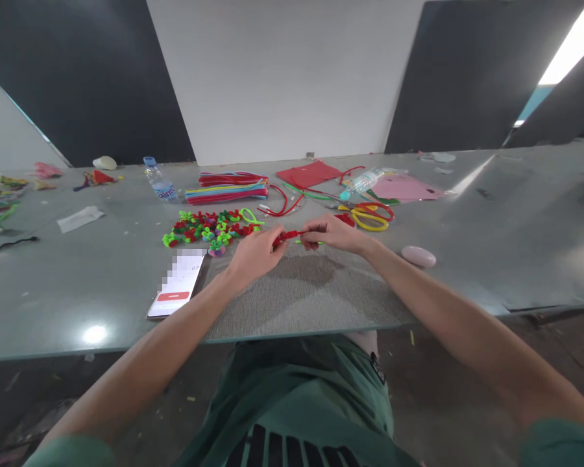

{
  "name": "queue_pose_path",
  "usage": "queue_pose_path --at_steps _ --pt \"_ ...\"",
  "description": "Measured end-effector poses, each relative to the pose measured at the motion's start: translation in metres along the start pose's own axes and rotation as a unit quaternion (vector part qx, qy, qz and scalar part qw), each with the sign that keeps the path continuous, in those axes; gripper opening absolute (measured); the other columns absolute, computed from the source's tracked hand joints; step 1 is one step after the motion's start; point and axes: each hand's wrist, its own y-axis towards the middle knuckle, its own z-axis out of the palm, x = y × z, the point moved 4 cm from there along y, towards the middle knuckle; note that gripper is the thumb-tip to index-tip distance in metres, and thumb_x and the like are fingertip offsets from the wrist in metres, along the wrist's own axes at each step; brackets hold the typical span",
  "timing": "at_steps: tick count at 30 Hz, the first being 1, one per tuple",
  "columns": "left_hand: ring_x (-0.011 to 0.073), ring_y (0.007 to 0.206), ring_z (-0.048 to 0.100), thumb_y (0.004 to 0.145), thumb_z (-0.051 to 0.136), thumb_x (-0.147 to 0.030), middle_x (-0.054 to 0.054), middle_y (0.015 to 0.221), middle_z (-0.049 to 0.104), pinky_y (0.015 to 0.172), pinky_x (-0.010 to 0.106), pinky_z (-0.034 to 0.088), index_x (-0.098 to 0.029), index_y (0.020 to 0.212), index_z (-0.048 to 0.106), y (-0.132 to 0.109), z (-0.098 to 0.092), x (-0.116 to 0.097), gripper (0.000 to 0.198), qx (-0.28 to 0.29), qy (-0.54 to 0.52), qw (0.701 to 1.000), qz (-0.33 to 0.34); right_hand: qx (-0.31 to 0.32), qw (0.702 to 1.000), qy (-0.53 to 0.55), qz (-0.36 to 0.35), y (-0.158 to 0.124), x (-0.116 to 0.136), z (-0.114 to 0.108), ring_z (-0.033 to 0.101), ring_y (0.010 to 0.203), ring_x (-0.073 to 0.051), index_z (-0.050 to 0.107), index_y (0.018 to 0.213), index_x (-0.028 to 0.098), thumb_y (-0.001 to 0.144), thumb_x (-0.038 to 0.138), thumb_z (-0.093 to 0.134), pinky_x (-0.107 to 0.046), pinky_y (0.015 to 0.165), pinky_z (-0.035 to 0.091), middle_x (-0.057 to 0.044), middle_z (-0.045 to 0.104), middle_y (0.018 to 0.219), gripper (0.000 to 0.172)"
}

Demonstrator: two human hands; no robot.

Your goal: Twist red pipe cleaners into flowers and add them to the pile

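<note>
Between my hands, just above the near middle of the table, stretches a red pipe cleaner (291, 235), partly coiled or folded. My left hand (259, 251) is closed on its thicker, bunched end. The fingertips of my right hand (331, 232) pinch its thin end. A short green pipe cleaner piece shows under my right fingers. Close to my left hand lies a heap of small red, green and purple pipe cleaner flowers (207, 227). Beyond my right hand rest scissors with red and yellow handles (370, 217), partly over other red pieces.
Bundled pipe cleaners (228, 189), a red sheet (309, 174) and a pink sheet (401, 188) lie farther back. Bottles stand or lie at back left (160, 180) and back right (363, 183). A phone (179, 285) is near the front edge; a pink oval object (418, 256) sits at right.
</note>
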Motion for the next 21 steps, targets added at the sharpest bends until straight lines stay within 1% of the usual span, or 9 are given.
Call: queue_pose_path --at_steps 2,5,8,11,14,17,21 --pt "0.0237 0.072 0.067 0.1 0.065 -0.03 0.004 0.079 0.072 0.063 0.031 0.039 -0.023 0.104 0.067 0.0 0.0 -0.002 0.009 0.011 0.0 1.0 -0.004 0.004 1.0 -0.006 0.0 0.001 0.0 0.003 0.058 0.068 -0.015 0.07 0.073 0.02 0.093 0.041 0.067 -0.028 0.064 0.04 0.0 0.066 0.069 0.029" --pt "0.0233 0.074 0.068 0.097 0.071 -0.036 0.003 0.08 0.074 0.065 0.03 0.04 -0.023 0.115 0.067 -0.001 -0.001 -0.004 0.023 0.018 -0.012 1.0 -0.003 0.003 1.0 -0.019 0.001 0.001 -0.002 0.003 0.055 0.066 -0.014 0.068 0.07 0.02 0.091 0.036 0.065 -0.027 0.062 0.039 0.001 0.062 0.066 0.027" --pt "0.0213 0.072 0.068 0.098 0.071 -0.041 0.001 0.079 0.073 0.064 0.029 0.039 -0.022 0.119 0.067 -0.001 -0.001 -0.005 0.028 0.02 -0.026 0.999 0.014 0.016 0.999 -0.034 -0.013 0.001 -0.004 0.004 0.053 0.065 -0.013 0.067 0.07 0.02 0.091 0.033 0.063 -0.026 0.06 0.037 0.002 0.06 0.066 0.025" --pt "0.0198 0.074 0.068 0.105 0.06 -0.04 0.003 0.083 0.075 0.065 0.029 0.039 -0.022 0.11 0.07 -0.001 0.0 -0.005 0.022 0.026 -0.031 0.997 0.06 0.047 0.997 -0.042 -0.041 0.002 -0.001 0.009 0.054 0.065 -0.012 0.072 0.078 0.018 0.09 0.03 0.062 -0.025 0.06 0.038 0.001 0.062 0.068 0.02" --pt "0.0193 0.079 0.068 0.11 0.051 -0.033 0.003 0.088 0.076 0.067 0.028 0.039 -0.021 0.1 0.072 -0.001 0.002 -0.004 0.027 0.029 -0.034 0.994 0.096 0.063 0.996 -0.038 -0.049 0.002 0.002 0.011 0.057 0.067 -0.013 0.076 0.085 0.017 0.091 0.031 0.063 -0.025 0.062 0.039 0.0 0.065 0.07 0.021" --pt "0.0193 0.076 0.066 0.109 0.051 -0.03 0.004 0.084 0.074 0.065 0.029 0.036 -0.02 0.096 0.072 0.0 0.002 -0.002 0.027 0.023 -0.025 0.996 0.084 0.04 0.999 -0.019 -0.032 0.0 0.001 0.004 0.055 0.066 -0.013 0.075 0.08 0.017 0.091 0.034 0.066 -0.025 0.061 0.038 0.001 0.063 0.068 0.023" --pt "0.0187 0.07 0.062 0.109 0.05 -0.029 0.004 0.078 0.07 0.061 0.029 0.031 -0.02 0.093 0.07 0.002 0.002 -0.003 0.027 0.023 -0.014 0.998 0.058 0.008 1.0 -0.01 -0.026 -0.007 0.001 -0.015 0.051 0.063 -0.012 0.072 0.071 0.017 0.09 0.035 0.068 -0.026 0.059 0.035 0.001 0.06 0.063 0.026"
